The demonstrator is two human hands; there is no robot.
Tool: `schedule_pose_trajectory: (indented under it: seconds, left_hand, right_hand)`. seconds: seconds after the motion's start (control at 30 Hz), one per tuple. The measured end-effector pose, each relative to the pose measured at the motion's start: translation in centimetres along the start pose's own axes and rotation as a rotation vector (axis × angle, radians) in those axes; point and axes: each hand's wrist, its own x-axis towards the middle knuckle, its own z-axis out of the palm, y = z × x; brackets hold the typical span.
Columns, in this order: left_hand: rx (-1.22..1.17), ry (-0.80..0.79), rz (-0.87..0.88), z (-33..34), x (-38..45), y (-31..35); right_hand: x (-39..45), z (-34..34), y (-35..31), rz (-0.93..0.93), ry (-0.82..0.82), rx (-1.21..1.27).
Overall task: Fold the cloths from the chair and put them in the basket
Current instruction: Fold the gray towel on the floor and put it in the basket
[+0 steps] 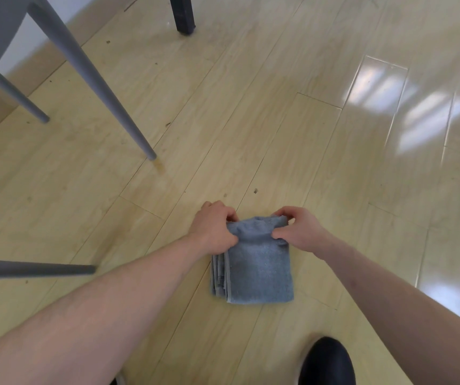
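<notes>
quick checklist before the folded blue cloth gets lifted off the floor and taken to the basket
1. Left hand grips the blue cloth at its far corner: ok.
2. Right hand pinches the other far corner: ok.
3. Cloth folded into a compact rectangle: ok.
4. Layers aligned: not ok, edges stick out on the left side.
5. Basket location: cannot tell, not in view.
6. Grey chair legs clear of the cloth: ok.

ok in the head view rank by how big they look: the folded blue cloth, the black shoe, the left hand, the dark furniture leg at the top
1. Folded blue cloth
2. Black shoe, cut off by the frame edge and nearest the camera, so unsure
3. Left hand
4. Dark furniture leg, also cropped
</notes>
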Motion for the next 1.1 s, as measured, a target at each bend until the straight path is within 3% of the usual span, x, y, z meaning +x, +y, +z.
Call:
schedule_pose_trajectory:
  seconds: [0.13,0.27,0.5,0.67,0.83,0.93,1.1]
  left_hand:
    - [0.053,0.212,0.197,-0.5,-0.5,0.3]
    - [0.211,0.312,0.403,-0.3,-1.2,0.3]
    - [0.324,0.266,0.541,2.4,-3.3,0.4]
    - [0.278,0.209,0.569,4.2,-4.5,-0.9]
    - [0.251,0.066,0.44,4.9,-5.4,-1.6]
    - [0.112,0.101,0.323,4.9,-5.8,-1.5]
    - [-0.105,0.151,0.046,4.7,-6.1,-1.3]
  right_hand:
    - [-0.9,-0.2,0.3,-0.195,0.207,-0.053]
    - [-2.1,0.2,1.9,-0.39,0.329,-0.157]
    - [-4.3,2.0,5.7,-0.48,0.284,-0.213]
    - [-6.0,3.7,8.1,-0.445,0.26,-0.237]
    - [-6.7,5.1,9.0,-0.432,0.254,-0.236]
    - [-6.9,5.8,9.1,-0.438,0.272,-0.224]
    - [-6.8,6.2,8.1,-0.268,0.311,-0.074]
